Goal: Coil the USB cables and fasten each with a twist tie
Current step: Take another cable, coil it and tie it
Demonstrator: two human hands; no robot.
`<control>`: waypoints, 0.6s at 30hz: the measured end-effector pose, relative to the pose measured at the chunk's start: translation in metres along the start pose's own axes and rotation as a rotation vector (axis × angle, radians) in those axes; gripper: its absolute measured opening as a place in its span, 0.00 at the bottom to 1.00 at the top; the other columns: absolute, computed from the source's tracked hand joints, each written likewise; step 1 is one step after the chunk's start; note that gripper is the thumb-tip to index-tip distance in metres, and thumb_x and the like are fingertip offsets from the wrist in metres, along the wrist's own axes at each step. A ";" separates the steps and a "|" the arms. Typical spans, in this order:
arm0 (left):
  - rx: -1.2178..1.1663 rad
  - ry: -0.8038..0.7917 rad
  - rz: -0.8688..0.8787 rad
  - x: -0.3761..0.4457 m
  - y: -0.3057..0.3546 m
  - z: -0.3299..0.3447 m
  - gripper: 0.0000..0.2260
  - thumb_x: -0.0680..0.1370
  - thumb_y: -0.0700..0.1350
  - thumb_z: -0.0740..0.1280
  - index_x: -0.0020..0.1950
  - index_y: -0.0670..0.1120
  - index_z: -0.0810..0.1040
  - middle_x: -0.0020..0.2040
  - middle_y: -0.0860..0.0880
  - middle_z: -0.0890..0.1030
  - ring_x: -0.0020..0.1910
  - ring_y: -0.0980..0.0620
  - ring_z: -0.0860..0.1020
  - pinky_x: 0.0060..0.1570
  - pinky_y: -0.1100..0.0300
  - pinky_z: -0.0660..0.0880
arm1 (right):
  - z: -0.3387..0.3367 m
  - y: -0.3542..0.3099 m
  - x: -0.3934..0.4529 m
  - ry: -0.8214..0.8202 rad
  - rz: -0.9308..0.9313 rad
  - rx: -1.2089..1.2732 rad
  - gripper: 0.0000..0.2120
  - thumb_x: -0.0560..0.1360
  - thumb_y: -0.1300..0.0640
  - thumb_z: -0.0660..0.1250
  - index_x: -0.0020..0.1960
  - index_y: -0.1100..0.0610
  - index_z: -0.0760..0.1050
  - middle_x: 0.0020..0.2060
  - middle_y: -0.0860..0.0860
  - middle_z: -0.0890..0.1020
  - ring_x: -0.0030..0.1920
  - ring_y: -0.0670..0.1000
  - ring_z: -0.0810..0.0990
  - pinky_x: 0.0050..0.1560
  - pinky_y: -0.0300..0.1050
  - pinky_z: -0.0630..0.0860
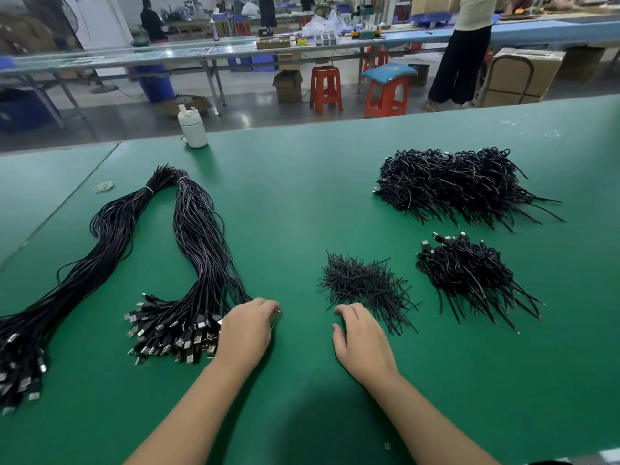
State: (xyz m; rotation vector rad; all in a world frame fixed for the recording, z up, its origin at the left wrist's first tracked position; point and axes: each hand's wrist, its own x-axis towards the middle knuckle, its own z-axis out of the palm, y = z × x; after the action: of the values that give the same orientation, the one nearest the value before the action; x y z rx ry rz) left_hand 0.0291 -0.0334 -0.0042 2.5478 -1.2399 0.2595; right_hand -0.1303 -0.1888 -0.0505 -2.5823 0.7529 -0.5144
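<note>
Two long bundles of loose cables (201, 250) on the left of the green tabletop (295, 209), plugs toward the left hand (246, 333), fingers curled at one plug (grip unclear). Right hand (360, 340) relaxed beside twist ties (364, 285). Two coiled heaps (456, 186) right; two orange stools (325, 88) beyond.

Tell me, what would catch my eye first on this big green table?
Probably the long black cable bundles snaking down the left side, plugs fanned out by the left hand. On the right lie two piles of coiled cables, with a small heap of twist ties just beyond the right hand. A white bottle stands at the far edge.
</note>
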 end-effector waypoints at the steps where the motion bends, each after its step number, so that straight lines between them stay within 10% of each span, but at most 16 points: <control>1: -0.034 0.003 0.001 -0.001 0.006 -0.002 0.07 0.73 0.38 0.73 0.48 0.49 0.84 0.42 0.52 0.85 0.38 0.45 0.82 0.37 0.55 0.78 | 0.000 0.000 0.000 0.001 0.000 0.003 0.15 0.80 0.51 0.59 0.65 0.52 0.71 0.56 0.46 0.75 0.55 0.46 0.74 0.58 0.41 0.72; 9: -0.787 -0.260 -0.003 -0.006 0.077 -0.039 0.09 0.76 0.43 0.69 0.46 0.58 0.82 0.40 0.61 0.84 0.41 0.61 0.82 0.48 0.64 0.76 | -0.005 -0.002 -0.002 0.010 -0.096 0.078 0.17 0.74 0.59 0.63 0.61 0.49 0.73 0.55 0.43 0.74 0.52 0.50 0.74 0.52 0.46 0.75; 14: -0.936 -0.173 -0.136 0.002 0.097 -0.039 0.12 0.76 0.39 0.70 0.43 0.58 0.80 0.40 0.56 0.84 0.42 0.57 0.83 0.48 0.62 0.77 | -0.027 -0.018 -0.001 -0.096 0.151 0.758 0.25 0.70 0.65 0.58 0.62 0.49 0.79 0.67 0.46 0.76 0.67 0.47 0.71 0.70 0.45 0.65; 18: -1.171 -0.011 -0.314 0.013 0.087 -0.043 0.09 0.76 0.38 0.72 0.45 0.53 0.83 0.42 0.54 0.85 0.43 0.58 0.81 0.45 0.70 0.75 | -0.053 -0.035 -0.001 -0.241 0.206 1.077 0.11 0.74 0.57 0.61 0.43 0.55 0.82 0.45 0.51 0.85 0.51 0.50 0.79 0.58 0.46 0.71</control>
State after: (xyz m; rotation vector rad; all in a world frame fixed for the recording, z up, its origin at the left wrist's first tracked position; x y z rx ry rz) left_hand -0.0331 -0.0795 0.0562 1.6343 -0.6302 -0.4353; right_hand -0.1403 -0.1755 0.0110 -1.5084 0.4500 -0.3768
